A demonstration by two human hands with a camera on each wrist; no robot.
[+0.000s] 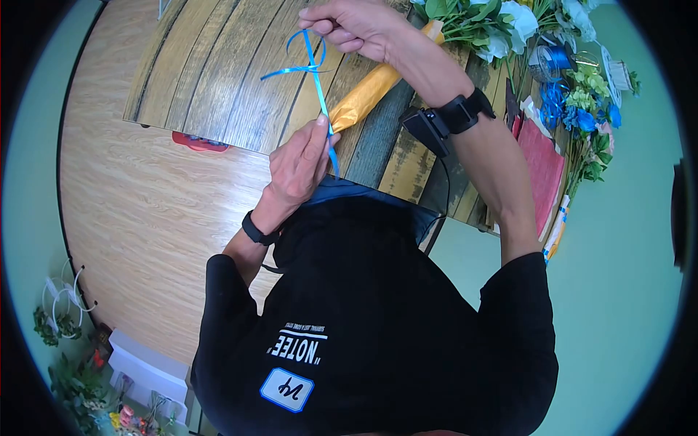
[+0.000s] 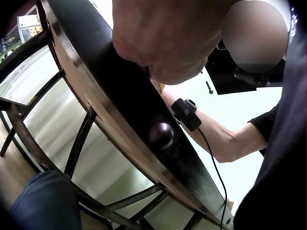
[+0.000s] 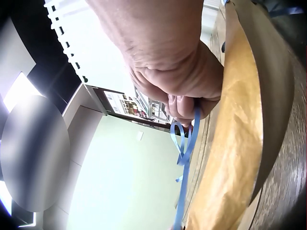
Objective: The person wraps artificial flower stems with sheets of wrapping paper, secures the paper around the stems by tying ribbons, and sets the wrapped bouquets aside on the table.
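A bouquet wrapped in golden-brown paper (image 1: pixel 367 94) lies slanted across the wooden table, its white flowers (image 1: pixel 520 25) at the far right. My left hand (image 1: pixel 298 161) grips the narrow lower end of the wrap, with the thumb over a blue ribbon (image 1: pixel 318 91) there. From that end the ribbon runs taut up to my right hand (image 1: pixel 363 30), which pinches it between curled fingers. Loose loops and a tail hang from the ribbon midway. In the right wrist view, the ribbon (image 3: pixel 184 177) hangs from the right fingers beside the paper; in the left wrist view, the left fingertips are hidden.
Blue ribbon spools (image 1: pixel 556 58), blue and green flowers (image 1: pixel 582 109) and red wrapping paper (image 1: pixel 538 163) crowd the table's right side. A cable (image 2: pixel 213 163) trails from the right wrist camera. Below the table's left edge sits a red object (image 1: pixel 200 142).
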